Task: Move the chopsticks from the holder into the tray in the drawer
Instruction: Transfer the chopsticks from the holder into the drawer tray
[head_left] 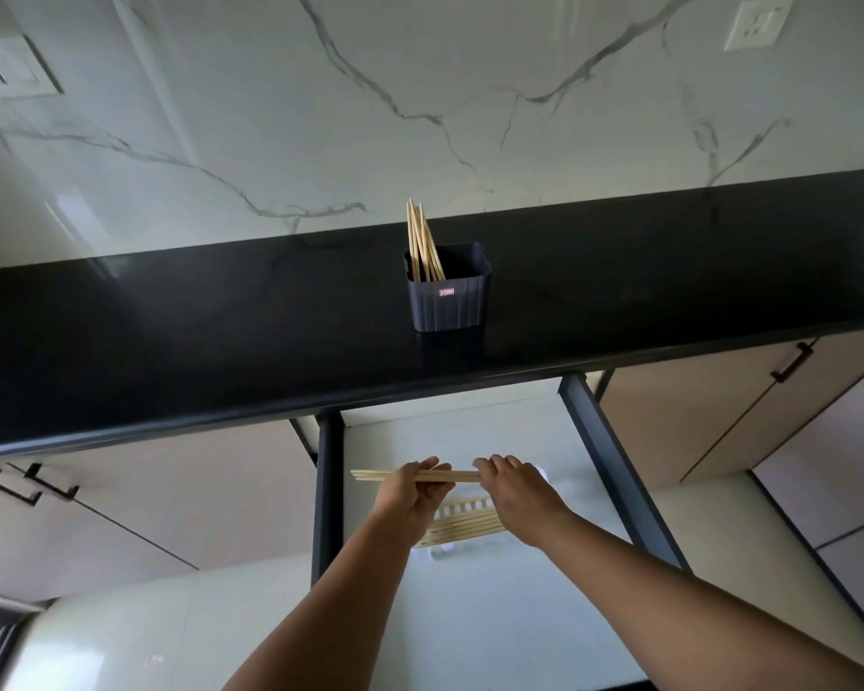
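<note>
I see both hands gripping one level bundle of pale wooden chopsticks (415, 475) — left hand (410, 493), right hand (512, 491) — above the white slotted tray (462, 508) in the open drawer (614, 456).

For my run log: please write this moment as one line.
stage: placing | left hand + right hand: holding chopstick bundle above tray | holder: chopsticks remain
</note>
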Tool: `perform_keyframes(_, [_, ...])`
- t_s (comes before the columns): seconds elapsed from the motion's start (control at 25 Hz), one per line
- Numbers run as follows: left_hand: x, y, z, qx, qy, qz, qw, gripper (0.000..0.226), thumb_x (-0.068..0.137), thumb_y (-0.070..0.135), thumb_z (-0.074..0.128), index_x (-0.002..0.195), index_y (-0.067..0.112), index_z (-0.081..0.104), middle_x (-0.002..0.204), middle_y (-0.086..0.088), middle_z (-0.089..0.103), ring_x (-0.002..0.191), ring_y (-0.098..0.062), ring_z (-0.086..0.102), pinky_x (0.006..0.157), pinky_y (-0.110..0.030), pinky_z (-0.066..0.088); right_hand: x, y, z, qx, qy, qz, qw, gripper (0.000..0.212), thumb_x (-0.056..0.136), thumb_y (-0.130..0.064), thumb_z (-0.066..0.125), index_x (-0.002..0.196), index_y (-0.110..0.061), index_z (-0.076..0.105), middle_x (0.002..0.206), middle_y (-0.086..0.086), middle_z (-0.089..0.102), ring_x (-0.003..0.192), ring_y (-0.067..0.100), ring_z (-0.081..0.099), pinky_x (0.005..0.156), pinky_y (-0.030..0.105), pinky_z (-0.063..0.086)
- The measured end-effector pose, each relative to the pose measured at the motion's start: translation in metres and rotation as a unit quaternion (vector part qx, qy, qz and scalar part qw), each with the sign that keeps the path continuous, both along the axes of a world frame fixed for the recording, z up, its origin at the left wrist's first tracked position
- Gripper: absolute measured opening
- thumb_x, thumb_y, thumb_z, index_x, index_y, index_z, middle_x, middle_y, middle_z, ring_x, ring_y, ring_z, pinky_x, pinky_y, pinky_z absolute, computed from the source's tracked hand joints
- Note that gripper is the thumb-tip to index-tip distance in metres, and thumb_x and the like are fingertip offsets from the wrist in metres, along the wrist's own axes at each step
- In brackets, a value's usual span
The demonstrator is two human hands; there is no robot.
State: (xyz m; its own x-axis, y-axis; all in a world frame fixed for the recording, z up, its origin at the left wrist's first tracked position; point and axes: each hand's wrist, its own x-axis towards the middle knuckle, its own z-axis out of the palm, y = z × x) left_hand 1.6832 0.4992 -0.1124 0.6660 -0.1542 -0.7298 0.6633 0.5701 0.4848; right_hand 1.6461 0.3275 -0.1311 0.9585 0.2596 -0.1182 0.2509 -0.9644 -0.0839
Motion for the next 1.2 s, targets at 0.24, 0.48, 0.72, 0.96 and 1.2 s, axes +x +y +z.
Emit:
perform_keyframes(0.24, [0.005, 0.018, -0.034, 0.033, 0.033, 0.052, 0.998, 0.01, 0.094, -0.001, 0.053, 0.089, -0.006, 0.06, 0.075, -0.02, 0.067, 0.079, -0.028, 0.063, 0.05, -0.03, 0.06, 0.005, -0.022, -0.022, 0.009, 0.052, -0.015, 0.998, 0.034, 0.101, -0.041, 0.027, 0.122, -0.019, 0.044, 0.116, 0.001, 0.054, 0.106, 0.025, 0.052, 0.086, 0.037, 0.038])
perform_keyframes(0.48, [0.005, 0.043, -0.08, 0.441, -0.021, -0.105, 0.891, 0.012, 0.09, 0.013, 0.056, 0.084, 0.011, 0.065, 0.081, -0.007, 0.071, 0.088, -0.027, 0.066, 0.082, -0.035, 0.055, 0.025, -0.049, -0.05, -0.047, 0.11, -0.056, 0.991, 0.027, 0.101, -0.032, 0.031, 0.123, -0.021, 0.044, 0.124, 0.002, 0.052, 0.114, 0.024, 0.044, 0.09, 0.037, 0.034])
perform_keyframes(0.72, [0.001, 0.022, -0.108, 0.632, -0.197, -0.383, 0.644, 0.078, 0.093, 0.032, 0.053, 0.152, 0.003, 0.01, 0.16, -0.018, 0.003, 0.148, -0.033, 0.006, 0.119, -0.038, 0.015, 0.033, -0.027, -0.084, -0.026, 0.138, -0.083, 0.987, 0.038, 0.086, -0.006, 0.042, 0.122, -0.02, 0.045, 0.123, 0.005, 0.048, 0.115, 0.027, 0.041, 0.092, 0.035, 0.033])
perform_keyframes(0.96, [-0.013, 0.012, -0.126, 0.646, -0.437, -0.418, 0.466, 0.061, 0.087, 0.017, 0.059, 0.144, 0.005, 0.039, 0.155, -0.014, 0.031, 0.143, -0.034, 0.03, 0.114, -0.041, 0.027, 0.045, -0.034, -0.098, -0.075, 0.144, -0.067, 0.984, 0.039, 0.087, -0.006, 0.046, 0.125, -0.015, 0.047, 0.124, 0.007, 0.051, 0.118, 0.028, 0.048, 0.093, 0.037, 0.039])
perform_keyframes(1.2, [-0.015, -0.009, -0.133, 0.624, -0.338, -0.496, 0.501, 0.064, 0.098, 0.052, 0.028, 0.146, 0.01, 0.037, 0.158, -0.01, 0.025, 0.147, -0.026, 0.021, 0.12, -0.036, 0.018, 0.052, -0.037, -0.103, -0.044, 0.087, -0.03, 0.995, 0.04, 0.077, 0.001, 0.056, 0.113, -0.013, 0.062, 0.107, 0.007, 0.067, 0.103, 0.031, 0.062, 0.088, 0.036, 0.045])
